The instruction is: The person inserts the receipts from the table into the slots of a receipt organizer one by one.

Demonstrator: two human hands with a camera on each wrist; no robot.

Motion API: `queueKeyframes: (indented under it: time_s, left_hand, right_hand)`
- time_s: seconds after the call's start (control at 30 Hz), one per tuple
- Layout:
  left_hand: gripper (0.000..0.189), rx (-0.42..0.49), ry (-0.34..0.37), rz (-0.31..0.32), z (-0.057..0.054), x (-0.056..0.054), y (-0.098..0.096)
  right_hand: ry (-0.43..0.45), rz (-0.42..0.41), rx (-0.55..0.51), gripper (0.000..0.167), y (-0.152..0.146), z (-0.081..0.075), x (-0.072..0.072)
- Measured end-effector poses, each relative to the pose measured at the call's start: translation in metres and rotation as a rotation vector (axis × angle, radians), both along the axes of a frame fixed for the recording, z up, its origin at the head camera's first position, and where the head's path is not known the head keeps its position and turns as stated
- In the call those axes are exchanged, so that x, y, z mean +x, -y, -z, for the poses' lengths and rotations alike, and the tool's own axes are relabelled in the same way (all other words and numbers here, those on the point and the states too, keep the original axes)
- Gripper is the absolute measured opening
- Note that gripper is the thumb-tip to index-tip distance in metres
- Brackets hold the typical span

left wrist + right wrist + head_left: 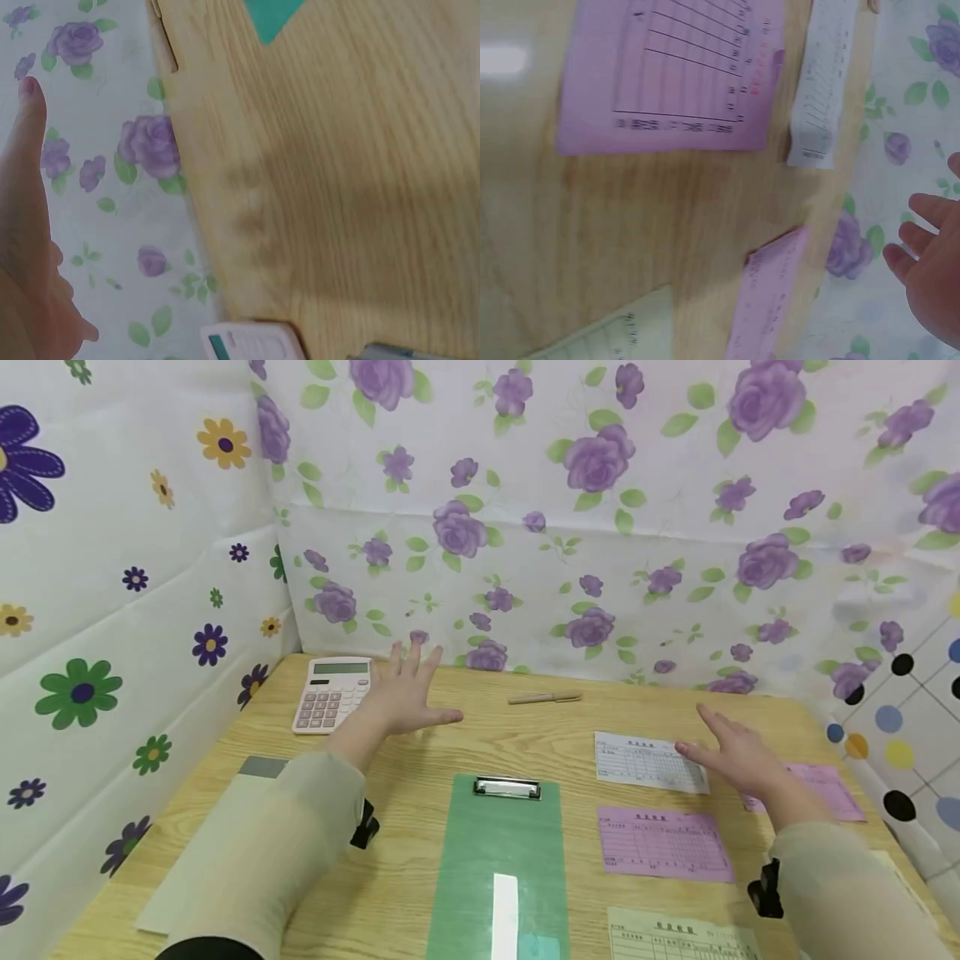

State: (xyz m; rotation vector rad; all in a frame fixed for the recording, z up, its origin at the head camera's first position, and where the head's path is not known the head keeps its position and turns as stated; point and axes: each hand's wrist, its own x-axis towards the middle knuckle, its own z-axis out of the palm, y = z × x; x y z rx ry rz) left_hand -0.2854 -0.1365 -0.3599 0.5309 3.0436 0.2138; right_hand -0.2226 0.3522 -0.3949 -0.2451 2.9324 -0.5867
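Note:
My left hand (405, 696) is held over the desk with fingers spread, overlapping the right edge of a pink-and-white calculator (318, 710) in the head view. It holds nothing; in the left wrist view its thumb stands out straight. My right hand (738, 756), also with nothing in it, reaches out over the right side, fingers extended. Its fingertips overlap a white receipt slip (637, 760), and a pink slip (828, 793) lies partly hidden behind that hand. Between the hands is a green clipboard (468, 852) with a metal clip (507, 788).
A beige pen (545, 697) lies near the back edge. Below the white slip are another pink slip (663, 845) and a pale yellow one (678, 939). A pale flat board or folder (202, 860) is partly under the left sleeve. Flowered cloth (525, 568) hangs behind the desk.

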Motion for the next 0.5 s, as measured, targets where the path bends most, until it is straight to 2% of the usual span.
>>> queueKeyframes:
  time_s: [0.2,0.33,0.5]
  left_hand:
    - [0.109,0.076,0.023,0.087,0.014,0.011,-0.011]
    - [0.111,0.094,0.019,0.156,0.023,0.020,-0.019]
    - [0.116,0.145,0.005,0.217,0.040,0.029,-0.027]
  right_hand:
    - [0.001,-0.001,-0.058,0.096,0.001,0.013,0.006]
    - [-0.001,0.009,-0.043,0.093,-0.001,0.027,0.009]
    - [-0.005,0.010,-0.038,0.087,-0.001,0.043,0.010]
